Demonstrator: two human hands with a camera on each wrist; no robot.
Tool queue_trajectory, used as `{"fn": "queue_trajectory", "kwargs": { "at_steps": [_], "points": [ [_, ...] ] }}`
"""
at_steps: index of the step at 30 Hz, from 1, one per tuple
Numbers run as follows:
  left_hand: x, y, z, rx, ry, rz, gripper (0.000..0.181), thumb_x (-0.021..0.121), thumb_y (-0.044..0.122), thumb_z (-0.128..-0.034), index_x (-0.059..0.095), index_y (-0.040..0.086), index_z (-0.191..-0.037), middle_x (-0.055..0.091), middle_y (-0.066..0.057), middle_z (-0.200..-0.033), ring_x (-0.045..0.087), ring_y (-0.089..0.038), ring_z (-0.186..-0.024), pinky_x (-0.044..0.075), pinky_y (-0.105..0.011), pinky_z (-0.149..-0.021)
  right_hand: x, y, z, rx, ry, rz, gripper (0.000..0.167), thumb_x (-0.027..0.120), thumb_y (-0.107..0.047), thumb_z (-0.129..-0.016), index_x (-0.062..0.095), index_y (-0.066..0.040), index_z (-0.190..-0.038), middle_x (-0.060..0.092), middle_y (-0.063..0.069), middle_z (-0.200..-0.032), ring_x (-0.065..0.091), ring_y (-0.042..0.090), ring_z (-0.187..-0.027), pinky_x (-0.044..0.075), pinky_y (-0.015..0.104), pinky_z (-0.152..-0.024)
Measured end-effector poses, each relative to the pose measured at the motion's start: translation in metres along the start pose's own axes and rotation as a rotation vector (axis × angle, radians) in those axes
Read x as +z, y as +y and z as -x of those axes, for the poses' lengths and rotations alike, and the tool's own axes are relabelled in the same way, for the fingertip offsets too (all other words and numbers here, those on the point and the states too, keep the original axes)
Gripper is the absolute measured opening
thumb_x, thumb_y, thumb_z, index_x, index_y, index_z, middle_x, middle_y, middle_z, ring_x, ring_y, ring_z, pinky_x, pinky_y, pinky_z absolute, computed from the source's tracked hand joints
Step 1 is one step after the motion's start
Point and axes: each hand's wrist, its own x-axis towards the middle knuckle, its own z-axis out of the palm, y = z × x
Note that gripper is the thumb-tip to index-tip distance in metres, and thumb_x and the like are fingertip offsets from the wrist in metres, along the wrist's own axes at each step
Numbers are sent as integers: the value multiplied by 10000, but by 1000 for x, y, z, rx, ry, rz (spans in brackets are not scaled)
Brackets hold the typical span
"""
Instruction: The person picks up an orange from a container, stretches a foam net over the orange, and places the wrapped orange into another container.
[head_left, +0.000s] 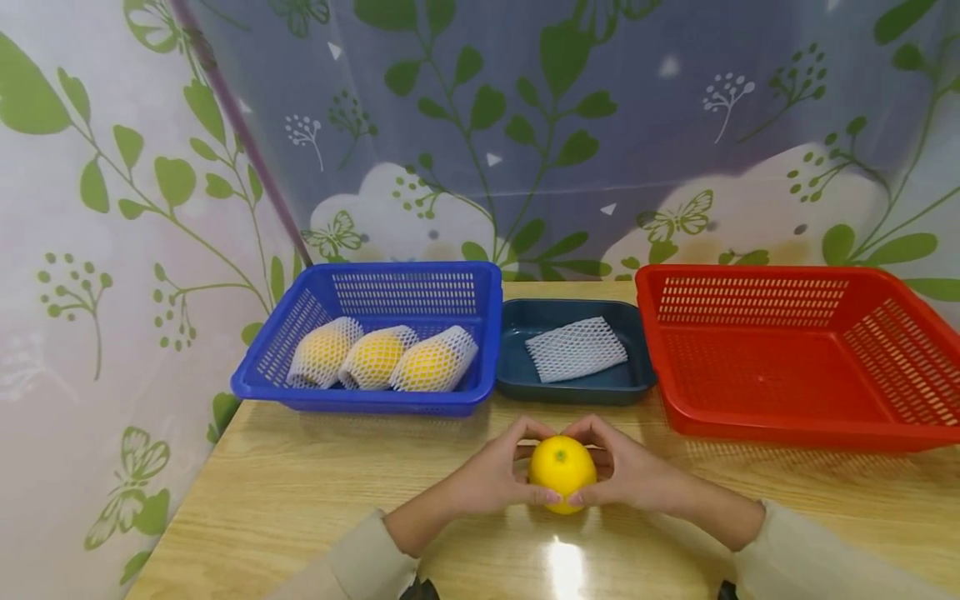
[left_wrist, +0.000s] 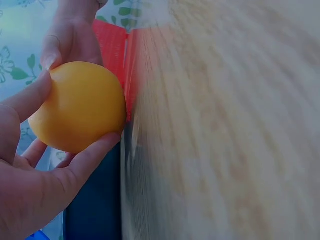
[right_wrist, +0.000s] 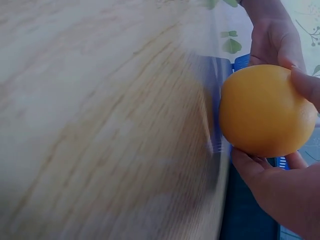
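Between both hands, over the wooden table, is a round yellow-orange fruit that looks like an orange [head_left: 562, 468], its stem end facing up in the head view. My left hand [head_left: 491, 475] grips its left side, thumb in front and fingers behind. From the other side my right hand [head_left: 636, 473] grips it the same way, the two thumbs almost meeting. Both wrist views show the orange [left_wrist: 80, 107] [right_wrist: 267, 110] bare, with fingertips on its skin. Behind the hands, a dark teal tray [head_left: 517, 390] holds a flattened white foam net [head_left: 576, 350].
At the back left stands a blue basket [head_left: 367, 403] holding three yellow fruits in foam nets [head_left: 435, 360]. A red basket [head_left: 780, 427] stands at the back right. The wooden table [head_left: 300, 492] meets a patterned curtain [head_left: 480, 150] behind the containers.
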Motion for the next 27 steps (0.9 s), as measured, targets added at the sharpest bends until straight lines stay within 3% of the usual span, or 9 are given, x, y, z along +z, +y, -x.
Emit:
{"fn": "queue_trajectory", "kwargs": {
  "at_steps": [6, 14, 21, 27],
  "points": [
    [0, -1, 0, 2, -19, 3, 579, 767, 32, -820, 438, 116, -1289, 458, -47, -1321, 461, -299, -1285, 516, -285, -918, 0, 2, 0, 2, -13, 12, 660, 804, -111, -789, 387, 6, -1286, 454, 207, -1305, 508, 370, -1185, 467, 253, -968],
    [0, -3, -5, 3, -2, 15, 602, 762, 29, -824, 425, 135, -1311, 443, -31, -1355, 428, -310, -1310, 530, -293, -897, -5, 6, -3, -56, 16, 96, 661, 816, -129, -786, 400, -24, -1290, 465, 193, -1331, 478, 395, -1234, 458, 346, -1015],
    [0, -4, -4, 25, -27, 14, 639, 752, 20, -832, 402, 132, -1355, 424, -36, -1381, 442, -265, -1298, 510, -285, -929, -4, 8, -1, -69, 10, 124, 690, 811, -157, -799, 382, -15, -1320, 457, 188, -1337, 466, 400, -1249, 445, 309, -1019],
    [1, -4, -6, 45, -5, -33, 611, 749, 72, -849, 420, 141, -1359, 417, -37, -1404, 423, -272, -1311, 502, -268, -935, -4, 6, -1, -79, 24, 180, 713, 814, -199, -799, 381, -29, -1340, 462, 170, -1342, 483, 382, -1242, 435, 430, -1026]
  ]
}}
